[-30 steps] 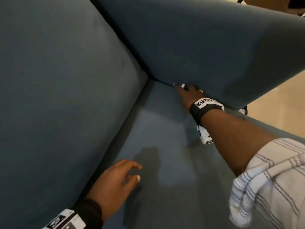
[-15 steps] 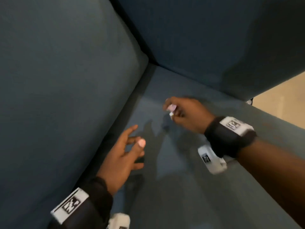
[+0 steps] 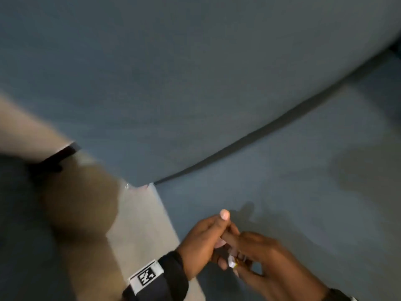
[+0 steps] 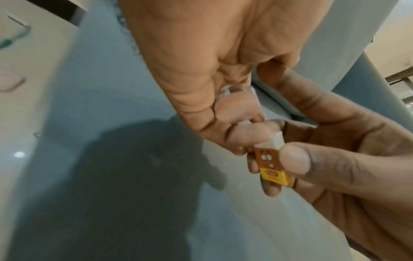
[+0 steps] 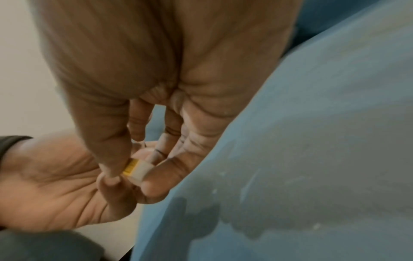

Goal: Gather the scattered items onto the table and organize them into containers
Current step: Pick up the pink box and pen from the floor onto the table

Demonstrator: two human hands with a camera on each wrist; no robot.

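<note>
While right hand point(image 4: 335, 159) pinches small eraser point(image 4: 271, 163), left hand point(image 3: 201, 242) curled beside, grip unclear, above blue sofa point(image 3: 282, 181).

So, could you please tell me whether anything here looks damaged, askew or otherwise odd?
Nothing stands out. The small white eraser in a brown-and-yellow sleeve looks intact, pinched by the right hand beside the left hand, above the blue-grey fabric sofa seat.

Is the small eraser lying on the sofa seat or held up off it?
Held off it. The eraser is pinched by the right hand; the left hand touches its white end above the sofa seat.
</note>
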